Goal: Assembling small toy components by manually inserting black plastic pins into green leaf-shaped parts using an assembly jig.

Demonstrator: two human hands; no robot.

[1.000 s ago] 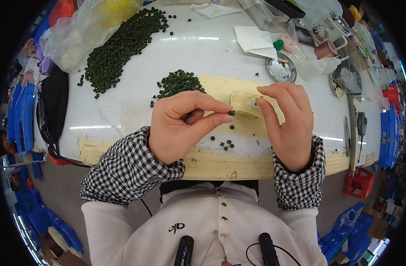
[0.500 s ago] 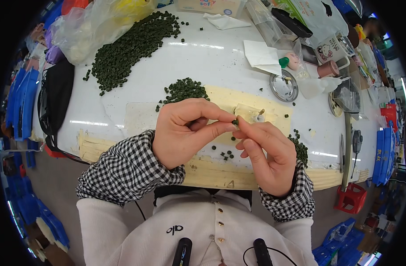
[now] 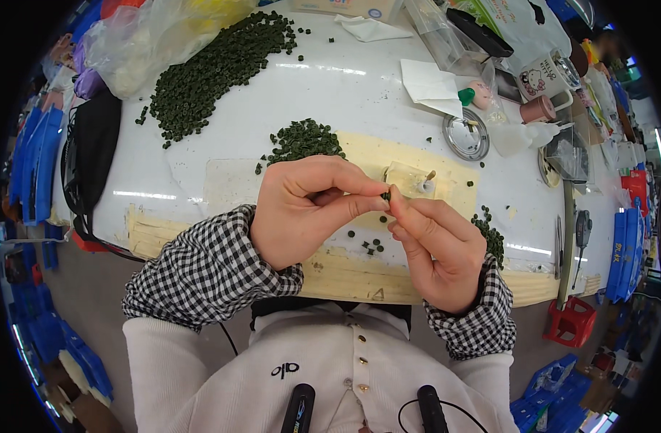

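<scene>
My left hand (image 3: 291, 213) is closed in a pinch, thumb against forefinger, on a small dark green part (image 3: 386, 195). From the other side, the closed fingertips of my right hand (image 3: 449, 252) meet the same part, so both hands grip it above the table. Just beyond them sits a pale block (image 3: 401, 175) with a little peg and a white piece on it. Behind my left hand lies a heap of similar green parts (image 3: 301, 140). A smaller heap (image 3: 491, 238) is beside my right hand, and several loose green parts (image 3: 373, 247) lie below my fingers.
A large green heap (image 3: 211, 68) covers the back left, beside clear plastic bags (image 3: 139, 50) and a black bag (image 3: 96, 159). At the right are a round metal lid (image 3: 466, 137), a white cup (image 3: 543, 78), a squeeze bottle (image 3: 518, 139), tweezers (image 3: 558, 245) and a screwdriver (image 3: 581, 227).
Both hands stay pinched together at the green part. My right fingers have shifted slightly against it, and the whole view has moved a little.
</scene>
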